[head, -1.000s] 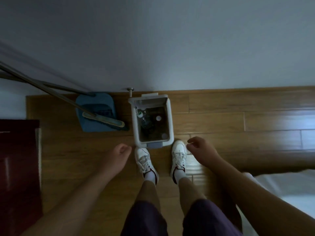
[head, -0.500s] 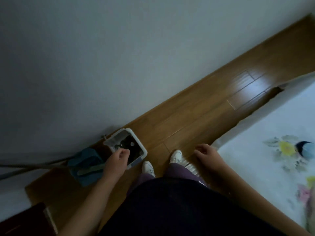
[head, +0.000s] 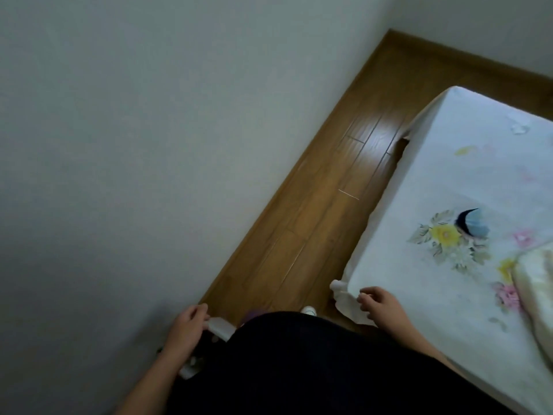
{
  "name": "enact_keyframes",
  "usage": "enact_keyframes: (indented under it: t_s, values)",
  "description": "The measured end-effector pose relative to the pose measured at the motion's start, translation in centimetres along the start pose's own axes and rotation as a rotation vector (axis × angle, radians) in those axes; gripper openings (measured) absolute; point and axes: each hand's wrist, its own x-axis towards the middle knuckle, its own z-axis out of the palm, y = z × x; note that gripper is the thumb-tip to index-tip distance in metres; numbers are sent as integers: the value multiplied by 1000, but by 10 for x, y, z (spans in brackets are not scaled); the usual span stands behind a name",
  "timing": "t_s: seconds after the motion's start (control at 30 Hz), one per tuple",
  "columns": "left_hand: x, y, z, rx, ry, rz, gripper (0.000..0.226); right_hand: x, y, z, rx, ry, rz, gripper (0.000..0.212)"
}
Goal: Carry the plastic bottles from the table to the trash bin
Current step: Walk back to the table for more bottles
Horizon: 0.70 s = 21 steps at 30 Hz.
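**Bottles: none in the hands, bin by the wall**

Bottles are not in either hand, and no bottle shows anywhere in this picture. The table is not in the picture either. The trash bin (head: 220, 324) is the white box low down by the wall. Only a corner of its rim shows, because the person's dark shirt (head: 314, 363) covers the rest, so what is inside it cannot be seen.

The left hand (head: 187, 326) hangs right at the bin's rim. Its fingers are curled in loosely and hold nothing. The right hand (head: 381, 307) is at the corner of the bed (head: 466, 181), which has a white sheet with flowers on it. Its fingers are bent a little and also hold nothing. If it touches the sheet, I cannot tell.

The head looks away from the bin, along the brown wood floor (head: 329, 205) between the wall (head: 134, 130) and the bed. One white shoe tip (head: 308, 310) peeks out past the shirt.

I think the drop at the bin is done for this trip, and this is the turn to walk away. The next move is to walk to the table and find more bottles, if any are left. The gap beside the bed is narrow, so the feet need care.
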Motion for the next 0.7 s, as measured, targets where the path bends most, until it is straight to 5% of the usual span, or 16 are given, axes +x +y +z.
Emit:
enact_keyframes:
  t_s: [0.37, 0.7]
  values:
    - [103, 139, 5, 57, -16, 66, 25, 92, -84, -46, 113, 96, -29, 13]
    - [213, 410, 45, 311, -230, 338, 23, 170, -112, -101, 369, 306, 259, 10]
